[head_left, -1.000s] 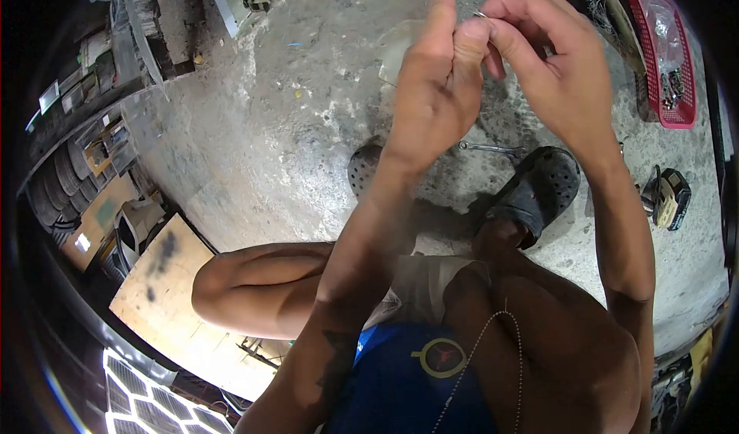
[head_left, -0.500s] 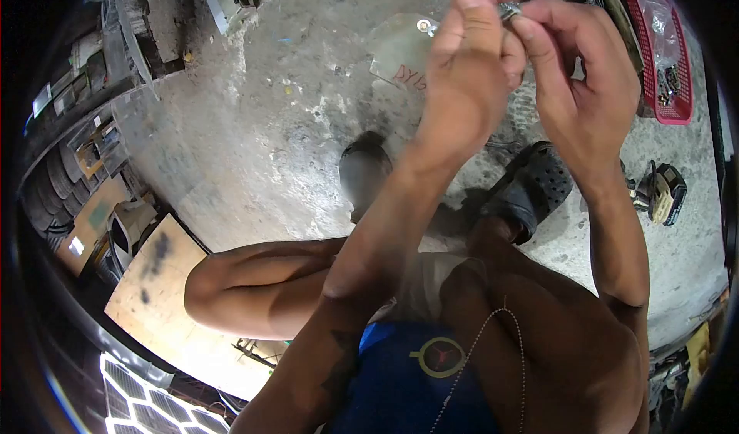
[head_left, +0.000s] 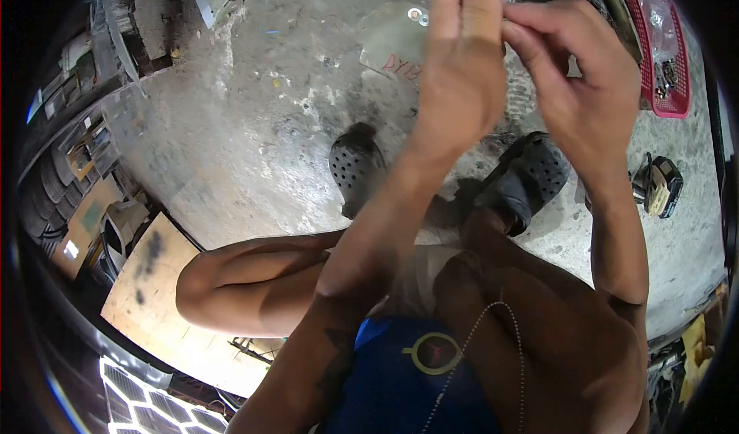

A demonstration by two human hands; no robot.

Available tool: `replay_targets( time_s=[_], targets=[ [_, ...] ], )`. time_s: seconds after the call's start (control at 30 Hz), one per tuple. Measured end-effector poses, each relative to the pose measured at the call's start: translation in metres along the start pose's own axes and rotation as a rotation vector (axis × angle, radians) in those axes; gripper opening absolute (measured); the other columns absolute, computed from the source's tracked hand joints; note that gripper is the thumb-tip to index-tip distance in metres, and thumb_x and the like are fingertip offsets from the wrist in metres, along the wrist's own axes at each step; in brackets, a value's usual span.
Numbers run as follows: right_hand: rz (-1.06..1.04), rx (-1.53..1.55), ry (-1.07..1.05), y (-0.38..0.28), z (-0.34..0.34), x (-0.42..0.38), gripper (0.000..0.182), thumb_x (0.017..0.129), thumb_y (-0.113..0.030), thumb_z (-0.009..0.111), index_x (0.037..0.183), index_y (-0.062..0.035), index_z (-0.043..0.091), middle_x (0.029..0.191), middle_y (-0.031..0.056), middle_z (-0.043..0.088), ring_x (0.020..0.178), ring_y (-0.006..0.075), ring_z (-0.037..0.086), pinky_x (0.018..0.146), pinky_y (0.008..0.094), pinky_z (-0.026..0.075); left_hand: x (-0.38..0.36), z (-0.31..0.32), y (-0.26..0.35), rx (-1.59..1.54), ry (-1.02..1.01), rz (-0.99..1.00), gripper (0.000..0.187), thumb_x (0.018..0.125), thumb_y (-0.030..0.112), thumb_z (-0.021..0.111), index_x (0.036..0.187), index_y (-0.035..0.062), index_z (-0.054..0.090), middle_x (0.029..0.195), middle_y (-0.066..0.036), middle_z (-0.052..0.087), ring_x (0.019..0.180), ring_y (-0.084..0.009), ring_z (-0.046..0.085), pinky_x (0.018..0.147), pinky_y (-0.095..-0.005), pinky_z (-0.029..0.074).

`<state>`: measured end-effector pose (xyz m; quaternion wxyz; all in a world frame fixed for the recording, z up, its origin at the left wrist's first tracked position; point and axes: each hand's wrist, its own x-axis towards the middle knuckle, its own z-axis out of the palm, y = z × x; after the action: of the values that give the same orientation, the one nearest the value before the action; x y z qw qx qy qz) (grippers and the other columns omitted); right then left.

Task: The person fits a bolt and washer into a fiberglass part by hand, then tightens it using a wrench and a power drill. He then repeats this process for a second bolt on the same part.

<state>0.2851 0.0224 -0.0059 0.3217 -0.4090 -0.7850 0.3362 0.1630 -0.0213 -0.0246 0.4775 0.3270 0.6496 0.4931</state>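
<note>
My left hand (head_left: 466,68) is raised at the top of the view, back toward me, fingers curled closed. Beside it my right hand (head_left: 589,64) pinches with thumb and forefinger, its tips meeting the left fingers. Whatever lies between them is hidden now. Behind my left hand, a flat greyish plate (head_left: 377,43) with red handwriting lies on the floor, partly covered by that hand. Small shiny washer-like rings (head_left: 416,14) rest on it.
A pink plastic basket (head_left: 684,99) at the right holds a clear plastic bag (head_left: 660,30) and small metal hardware (head_left: 665,80). Below it lies a black and yellowish tool (head_left: 660,187). My feet wear dark clogs (head_left: 533,174). A wooden board (head_left: 150,288) is at lower left.
A small silvery metal piece showed between my fingertips earlier; now the fingers cover it. My left hand has turned and its fingers are more upright. The view has shifted slightly.
</note>
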Motion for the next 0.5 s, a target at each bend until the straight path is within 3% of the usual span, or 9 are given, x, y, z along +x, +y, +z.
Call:
replay_targets(
  time_s=[0.03, 0.07, 0.1, 0.2, 0.27, 0.3, 0.37, 0.5],
  targets=[
    [-0.001, -0.002, -0.003, 0.0, -0.002, -0.001, 0.019, 0.085, -0.003, 0.071, 0.104, -0.0028, 0.068, 0.086, 0.0022, 0.065, 0.073, 0.0076, 0.06, 0.063, 0.0211, 0.045, 0.003, -0.011, 0.007, -0.469, -0.064, -0.177, 0.034, 0.105, 0.037, 0.038, 0.102, 0.005, 0.049, 0.083, -0.002, 0.047, 0.069, -0.0125, 0.042, 0.066, -0.026, 0.038],
    [0.203, 0.255, 0.061, 0.001, -0.004, -0.003, 0.02, 0.087, -0.006, 0.071, 0.106, -0.0032, 0.068, 0.09, 0.0017, 0.067, 0.076, 0.0074, 0.06, 0.066, 0.0203, 0.045, 0.006, -0.017, 0.012, -0.938, -0.13, -0.351, 0.029, 0.104, 0.033, 0.041, 0.099, 0.0062, 0.049, 0.078, -0.001, 0.045, 0.066, -0.012, 0.04, 0.063, -0.0264, 0.036],
    [0.406, 0.513, 0.127, 0.003, -0.007, -0.004, 0.021, 0.089, -0.009, 0.07, 0.109, -0.0036, 0.068, 0.093, 0.0012, 0.068, 0.078, 0.0072, 0.061, 0.068, 0.0195, 0.045, 0.006, -0.016, 0.012, -0.942, -0.131, -0.348, 0.029, 0.104, 0.033, 0.041, 0.099, 0.0062, 0.049, 0.078, -0.001, 0.045, 0.066, -0.012, 0.04, 0.063, -0.0264, 0.036],
    [0.431, 0.415, 0.062, 0.007, -0.02, -0.004, 0.023, 0.091, -0.012, 0.068, 0.112, -0.0035, 0.067, 0.098, 0.0015, 0.069, 0.081, 0.0078, 0.062, 0.073, 0.0198, 0.045, 0.008, -0.018, 0.003, -0.881, -0.24, -0.224, 0.021, 0.104, 0.026, 0.043, 0.096, 0.0078, 0.049, 0.069, 0.002, 0.038, 0.06, -0.0094, 0.034, 0.058, -0.0246, 0.031],
    [0.422, 0.412, 0.055, 0.002, -0.018, -0.003, 0.023, 0.091, -0.013, 0.069, 0.112, -0.0026, 0.066, 0.098, 0.0037, 0.069, 0.081, 0.0087, 0.063, 0.074, 0.0211, 0.046, 0.023, -0.024, -0.016, -0.436, -0.507, 0.303, 0.025, 0.105, 0.03, 0.041, 0.096, 0.0074, 0.049, 0.066, 0.003, 0.037, 0.058, -0.0084, 0.034, 0.057, -0.0222, 0.03],
    [0.359, 0.455, 0.044, 0.0, -0.017, -0.002, 0.023, 0.092, -0.013, 0.068, 0.111, -0.0022, 0.066, 0.097, 0.0043, 0.069, 0.081, 0.0092, 0.064, 0.073, 0.0214, 0.047, 0.017, -0.021, -0.007, -0.44, -0.507, 0.3, 0.025, 0.105, 0.03, 0.041, 0.096, 0.0074, 0.049, 0.066, 0.003, 0.037, 0.058, -0.0084, 0.034, 0.057, -0.0222, 0.03],
    [0.297, 0.494, 0.031, 0.0, -0.019, -0.002, 0.022, 0.092, -0.014, 0.067, 0.111, -0.0018, 0.066, 0.097, 0.0049, 0.07, 0.08, 0.0097, 0.064, 0.072, 0.0216, 0.047, -0.002, -0.012, 0.025, -0.446, -0.203, -0.247, 0.029, 0.105, 0.034, 0.039, 0.097, 0.0072, 0.048, 0.065, 0.003, 0.038, 0.059, -0.0082, 0.036, 0.056, -0.022, 0.03],
    [0.415, 0.519, -0.078, -0.001, -0.027, -0.002, 0.023, 0.094, -0.013, 0.065, 0.112, 0.0007, 0.065, 0.094, 0.0058, 0.069, 0.079, 0.0101, 0.064, 0.07, 0.0217, 0.048, 0.0, -0.015, 0.02, -0.417, -0.216, -0.296, 0.032, 0.106, 0.037, 0.038, 0.099, 0.0075, 0.048, 0.066, 0.002, 0.039, 0.06, -0.0076, 0.037, 0.055, -0.0225, 0.031]
  ],
)
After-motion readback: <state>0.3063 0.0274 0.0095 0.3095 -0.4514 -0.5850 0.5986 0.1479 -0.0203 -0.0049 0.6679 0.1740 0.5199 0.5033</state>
